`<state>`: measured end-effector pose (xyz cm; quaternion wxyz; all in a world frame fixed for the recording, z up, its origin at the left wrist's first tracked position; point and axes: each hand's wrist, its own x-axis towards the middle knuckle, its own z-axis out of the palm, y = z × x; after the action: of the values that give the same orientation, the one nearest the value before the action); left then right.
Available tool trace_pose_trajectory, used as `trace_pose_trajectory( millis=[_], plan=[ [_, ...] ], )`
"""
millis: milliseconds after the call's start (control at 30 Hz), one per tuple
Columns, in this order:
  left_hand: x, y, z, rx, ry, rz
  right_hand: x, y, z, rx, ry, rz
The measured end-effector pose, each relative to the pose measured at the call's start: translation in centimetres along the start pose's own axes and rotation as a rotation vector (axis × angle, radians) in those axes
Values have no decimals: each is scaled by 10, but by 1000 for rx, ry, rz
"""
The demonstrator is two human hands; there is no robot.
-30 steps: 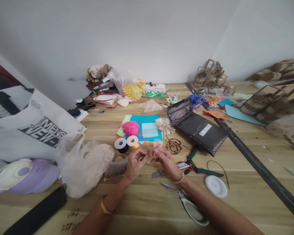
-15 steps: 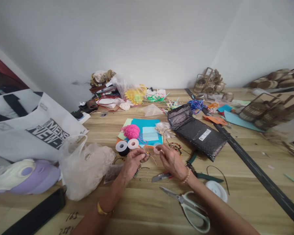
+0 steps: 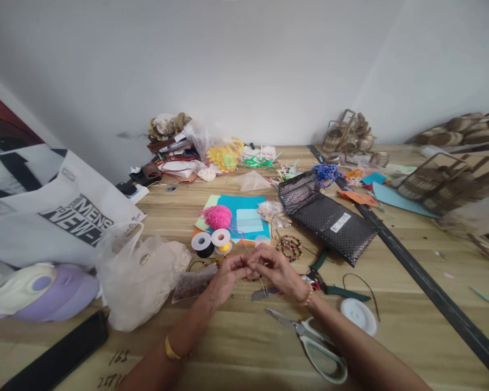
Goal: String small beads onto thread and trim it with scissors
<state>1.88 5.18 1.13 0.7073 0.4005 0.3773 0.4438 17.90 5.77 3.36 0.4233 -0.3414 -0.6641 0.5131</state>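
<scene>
My left hand (image 3: 229,275) and my right hand (image 3: 277,270) meet above the table, fingertips pinched close together on a thin cord (image 3: 263,282). Loose ends of the cord hang below the right fingers. What else lies between the fingertips is hidden. Just behind the hands stand a spool of black thread (image 3: 205,248) and a spool of yellow thread (image 3: 224,247). Beaded bracelets (image 3: 290,247) lie beyond my right hand. A utility knife (image 3: 264,294) rests under the right wrist, and scissors (image 3: 323,355) lie nearer, beside the right forearm.
Green-handled pliers (image 3: 346,293) and a white spool (image 3: 358,316) sit to the right. Behind are pink yarn (image 3: 218,217), blue sheets (image 3: 244,203) and a black bubble mailer (image 3: 330,222). At left stand a plastic bag (image 3: 142,288) and a phone (image 3: 59,350).
My right hand has moved left and its fingers have closed on the cord against my left fingertips. Before, it hovered apart. The beaded bracelet under my left hand is now mostly covered.
</scene>
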Motion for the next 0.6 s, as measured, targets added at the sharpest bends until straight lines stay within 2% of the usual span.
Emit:
trace_pose_trajectory(
  millis=[300,467,600],
  plan=[
    [1,-3,-3,102,0,18,0,6,3,57,-4,70],
    [2,-3,-3,135,11,22,-2,8,8,177,2,130],
    [3,-5,-6,151,-22,34,-3,12,12,211,8,142]
  ],
)
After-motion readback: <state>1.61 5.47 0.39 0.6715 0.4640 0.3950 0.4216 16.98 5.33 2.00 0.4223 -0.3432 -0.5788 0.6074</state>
